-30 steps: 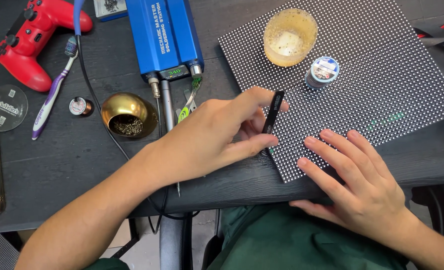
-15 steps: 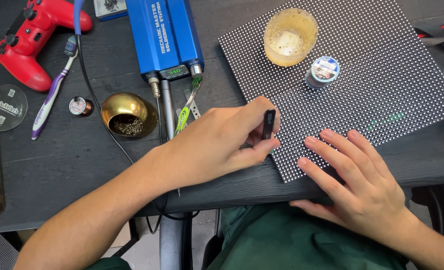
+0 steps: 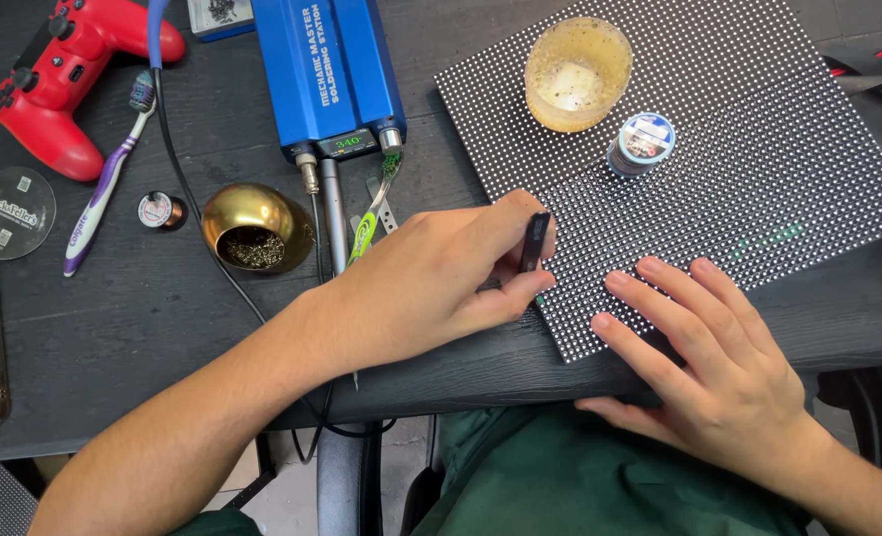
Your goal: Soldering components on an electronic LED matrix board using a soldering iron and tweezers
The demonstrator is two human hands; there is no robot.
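Nearest the table edge, the right hand (image 3: 719, 372) lies flat, fingers spread, on the dotted LED panel (image 3: 758, 149). Just beyond, the left hand (image 3: 431, 288) pinches a slim black tool (image 3: 534, 241) against the panel's near-left corner. Farther off stands a blue soldering station (image 3: 327, 74).

- 2 hands: left hand (image 3: 431, 288), right hand (image 3: 714, 367)
- 1 dotted LED panel (image 3: 758, 149)
- 1 blue soldering station (image 3: 327, 69)
- 1 red game controller (image 3: 69, 69)
- 1 brass tip-cleaner bowl (image 3: 252, 228)
- 1 yellowish cup (image 3: 577, 74)
- 2 small spools: one on the panel (image 3: 642, 142), one on the bench (image 3: 158, 210)
- 1 toothbrush (image 3: 104, 189)

L hand (image 3: 431, 288) w/ black tool (image 3: 533, 241), LED panel (image 3: 758, 149)
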